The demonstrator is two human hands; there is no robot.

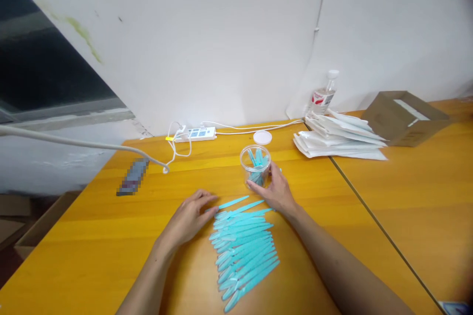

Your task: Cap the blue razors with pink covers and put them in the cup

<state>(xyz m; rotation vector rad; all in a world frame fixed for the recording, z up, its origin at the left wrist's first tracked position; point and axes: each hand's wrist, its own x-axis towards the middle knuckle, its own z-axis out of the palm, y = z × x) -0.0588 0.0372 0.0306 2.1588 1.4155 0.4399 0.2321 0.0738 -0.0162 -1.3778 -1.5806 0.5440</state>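
Observation:
Slim turquoise sticks (246, 246) with clear covers at their left ends, looking like eyebrow razors, lie in a slanting row on the table. My left hand (192, 214) is at the far end of this row, thumb and fingertips closed at the left end of the farthest razor (233, 202). A clear round jar (254, 179) stands open just beyond the row, with several turquoise razors (259, 158) leaning inside. My right hand (275, 189) wraps the jar's right side, thumb across its front.
Behind the jar lies a round whitish lid (262, 137). A white power strip (199, 134) with cables runs along the wall. White padded envelopes (340, 138), a water bottle (323, 96) and a cardboard box (399, 120) stand at right. A blurred-out dark flat object (133, 177) lies at left.

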